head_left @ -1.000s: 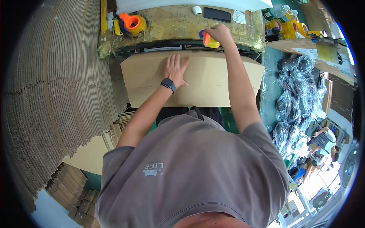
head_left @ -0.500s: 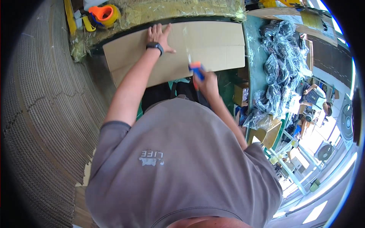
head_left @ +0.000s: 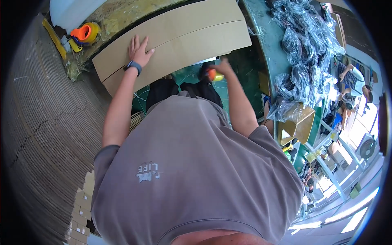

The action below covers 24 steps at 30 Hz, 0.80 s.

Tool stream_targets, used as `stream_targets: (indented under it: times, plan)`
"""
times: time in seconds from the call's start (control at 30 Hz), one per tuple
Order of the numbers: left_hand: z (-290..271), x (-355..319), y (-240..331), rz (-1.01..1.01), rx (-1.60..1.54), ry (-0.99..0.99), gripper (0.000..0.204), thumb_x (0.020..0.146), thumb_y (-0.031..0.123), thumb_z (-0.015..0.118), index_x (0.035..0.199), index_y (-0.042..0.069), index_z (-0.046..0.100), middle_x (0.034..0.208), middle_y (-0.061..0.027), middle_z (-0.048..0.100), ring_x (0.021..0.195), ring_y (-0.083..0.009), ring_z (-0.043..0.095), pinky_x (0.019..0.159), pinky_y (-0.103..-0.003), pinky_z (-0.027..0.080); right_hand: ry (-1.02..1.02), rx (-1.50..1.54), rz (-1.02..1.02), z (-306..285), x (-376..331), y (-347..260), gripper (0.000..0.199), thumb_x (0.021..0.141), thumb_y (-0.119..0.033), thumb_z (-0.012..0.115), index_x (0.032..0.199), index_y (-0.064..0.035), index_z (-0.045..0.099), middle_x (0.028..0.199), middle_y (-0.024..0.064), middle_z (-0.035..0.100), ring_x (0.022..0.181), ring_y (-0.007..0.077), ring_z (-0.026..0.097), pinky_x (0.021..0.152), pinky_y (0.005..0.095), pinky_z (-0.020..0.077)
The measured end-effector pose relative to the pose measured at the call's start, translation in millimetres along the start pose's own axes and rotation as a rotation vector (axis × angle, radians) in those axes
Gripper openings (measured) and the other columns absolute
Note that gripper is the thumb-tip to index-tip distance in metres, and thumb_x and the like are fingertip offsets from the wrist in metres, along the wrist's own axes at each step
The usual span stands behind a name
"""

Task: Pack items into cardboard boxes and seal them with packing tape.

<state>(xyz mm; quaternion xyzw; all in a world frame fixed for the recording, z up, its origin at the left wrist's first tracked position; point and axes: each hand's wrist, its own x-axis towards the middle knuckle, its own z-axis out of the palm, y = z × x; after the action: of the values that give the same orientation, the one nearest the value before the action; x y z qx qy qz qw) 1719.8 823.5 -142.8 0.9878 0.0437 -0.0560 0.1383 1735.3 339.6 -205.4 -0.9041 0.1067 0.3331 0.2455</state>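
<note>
A long brown cardboard box [head_left: 185, 24] lies tilted in front of me, a lengthwise seam running across its upper face. My left hand [head_left: 140, 52] rests on the left part of that face, its fingers spread. Just off the box's near edge, right of the middle, my right hand [head_left: 223, 67] grips a tape dispenser [head_left: 214, 75]. Orange and yellow parts of the dispenser show, though motion blurs it and the fingers partly cover it. Beneath the near edge, my legs show against a green surface.
Stacked corrugated sheets [head_left: 45, 106] fill the left side. An orange-and-yellow tape dispenser [head_left: 86, 33] lies on the tape-covered ledge at the far left. Plastic-wrapped dark items [head_left: 300, 61] heap on the green bench at right, beside an open carton [head_left: 300, 124]. Another person [head_left: 354, 79] is farther right.
The box now lies more tilted, and a long seam shows on its upper face where a crosswise tape strip was. My right hand with the dispenser has moved off that face, beyond the near edge.
</note>
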Motion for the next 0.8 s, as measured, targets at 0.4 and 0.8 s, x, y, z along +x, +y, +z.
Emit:
stream_targets:
  times: [0.4, 0.8]
  plan:
    - [22.9, -147.5, 233.8, -0.370, -1.017, -0.170, 0.045, 0.113, 0.027, 0.066, 0.148, -0.001, 0.066, 0.133, -0.0163, 0.080, 0.121, -0.0236, 0.076, 0.107, -0.037, 0.058, -0.233, 0.402, -0.470, -180.4, 37.3, 135.4, 0.088, 0.081, -0.011, 0.088, 0.162, -0.0055, 0.052, 0.142, 0.0114, 0.072, 0.130, 0.0262, 0.069, 0.113, 0.0428, 0.0545]
    - [-166.2, -116.9, 314.2, -0.267, -1.742, -0.123, 0.075, 0.117, 0.054, 0.056, 0.163, -0.004, 0.050, 0.164, -0.0152, 0.060, 0.149, -0.0247, 0.058, 0.126, -0.040, 0.043, 0.255, 0.136, -1.403, -272.9, -189.9, -156.4, 0.064, 0.078, -0.017, 0.089, 0.140, -0.0106, 0.076, 0.094, 0.0152, 0.064, 0.077, 0.0347, 0.066, 0.074, 0.0445, 0.0596]
